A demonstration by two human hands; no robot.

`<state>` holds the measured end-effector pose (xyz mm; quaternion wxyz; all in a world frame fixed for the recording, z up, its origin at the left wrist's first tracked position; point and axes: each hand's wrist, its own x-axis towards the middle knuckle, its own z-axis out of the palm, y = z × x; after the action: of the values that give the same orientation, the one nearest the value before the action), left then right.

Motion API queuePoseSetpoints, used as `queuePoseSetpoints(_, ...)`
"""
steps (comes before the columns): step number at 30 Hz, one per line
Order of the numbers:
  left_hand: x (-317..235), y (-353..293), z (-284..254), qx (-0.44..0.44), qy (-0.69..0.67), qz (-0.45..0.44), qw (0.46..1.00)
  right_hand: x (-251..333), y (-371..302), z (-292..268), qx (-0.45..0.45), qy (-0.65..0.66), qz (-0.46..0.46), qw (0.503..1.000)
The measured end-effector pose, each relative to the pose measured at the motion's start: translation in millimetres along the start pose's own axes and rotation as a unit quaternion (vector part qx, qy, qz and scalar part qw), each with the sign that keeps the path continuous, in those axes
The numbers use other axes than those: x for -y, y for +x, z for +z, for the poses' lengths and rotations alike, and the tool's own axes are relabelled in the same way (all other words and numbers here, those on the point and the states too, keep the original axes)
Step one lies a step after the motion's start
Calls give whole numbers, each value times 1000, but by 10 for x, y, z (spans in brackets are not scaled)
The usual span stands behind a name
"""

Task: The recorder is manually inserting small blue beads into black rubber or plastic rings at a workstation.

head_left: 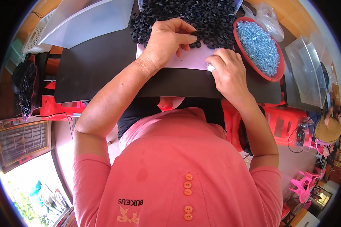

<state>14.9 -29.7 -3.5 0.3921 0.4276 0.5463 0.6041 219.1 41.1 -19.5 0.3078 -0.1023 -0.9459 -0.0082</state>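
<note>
My left hand (pixel 166 41) is over the near edge of a heap of small black plastic parts (pixel 212 22). Its thumb and index finger come together in a pinch, and whatever lies between the tips blends into the dark heap. At the front right corner of a pale pinkish sheet (pixel 191 58), my right hand (pixel 230 73) has its fingers curled round a small white object (pixel 210 67). Only the end of that object shows, so its kind is unclear. The heap spreads over the back of the sheet.
Beside my right hand stands a red oval basin (pixel 280 74) full of small clear bluish pieces (pixel 259 49). A clear plastic bag (pixel 267 19) lies behind it. Translucent bins (pixel 91 24) flank the dark table (pixel 98 72). Red stools (pixel 284 125) are below; another person (pixel 327 128) sits far right.
</note>
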Motion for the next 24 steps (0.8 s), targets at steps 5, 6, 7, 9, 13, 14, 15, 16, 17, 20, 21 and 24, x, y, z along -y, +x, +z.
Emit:
queuePoseSetpoints(5, 0, -2, 10, -3, 1, -3, 1000, -5, -13, 2, 3, 0, 16, 1000)
queuePoseSetpoints(6, 2, 2, 12, -3, -2, -4, 1000, -4, -14, 4, 4, -10, 22, 1000)
queuePoseSetpoints(7, -1, 3, 15, -3, -1, -4, 1000, -3, -14, 8, 4, -9, 23, 1000)
queuePoseSetpoints(9, -17, -15, 18, -6, 5, 2, 1000, 7, -15, 15, 4, -34, 40, 999)
queuePoseSetpoints(13, -13, -12, 22, -9, 4, -9, 1000, 23, -68, 7, -6, -7, 29, 1000)
queuePoseSetpoints(14, -15, -15, 17, -8, 2, -6, 1000, 17, -92, -8, -4, 9, 24, 1000)
queuePoseSetpoints(15, -18, -19, 14, -7, -1, -4, 1000, 12, -114, -27, -3, 24, 20, 1000)
queuePoseSetpoints(16, -27, -22, 16, -6, -2, -4, 1000, 13, -132, -48, -2, 23, 20, 1000)
queuePoseSetpoints(17, -43, -26, 16, -6, 0, -6, 1000, 17, -151, -67, 9, 21, 27, 999)
queuePoseSetpoints(20, -26, -28, 15, -5, 0, -5, 1000, 53, -254, -148, 19, 29, 35, 999)
queuePoseSetpoints(21, -16, -28, 13, -6, 1, -2, 1000, 68, -295, -175, 18, 40, 35, 998)
queuePoseSetpoints(24, -46, -45, 17, -4, 20, -5, 1000, 114, -404, -256, -8, 67, 10, 998)
